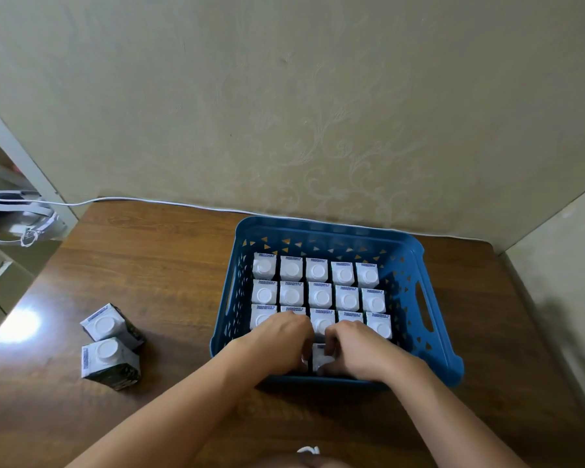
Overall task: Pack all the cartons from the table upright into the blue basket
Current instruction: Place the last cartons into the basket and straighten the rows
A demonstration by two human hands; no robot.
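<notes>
Here, both hands are reaching into the blue basket (419,261) on the wooden counter (156,265). The left hand (281,342) and right hand (358,349) are together gripping one upright carton (321,358) between their curled fingers, in the basket's nearest row. Beyond the hands, three rows of upright cartons (320,295) are filling the basket. Two loose cartons (110,346) are standing well left of the left hand.

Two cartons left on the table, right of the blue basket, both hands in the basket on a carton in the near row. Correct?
Not quite. The two cartons stand on the table left of the blue basket, not right; the head view shows it. The rest holds: left hand and right hand are in the basket on a near-row carton.
</notes>
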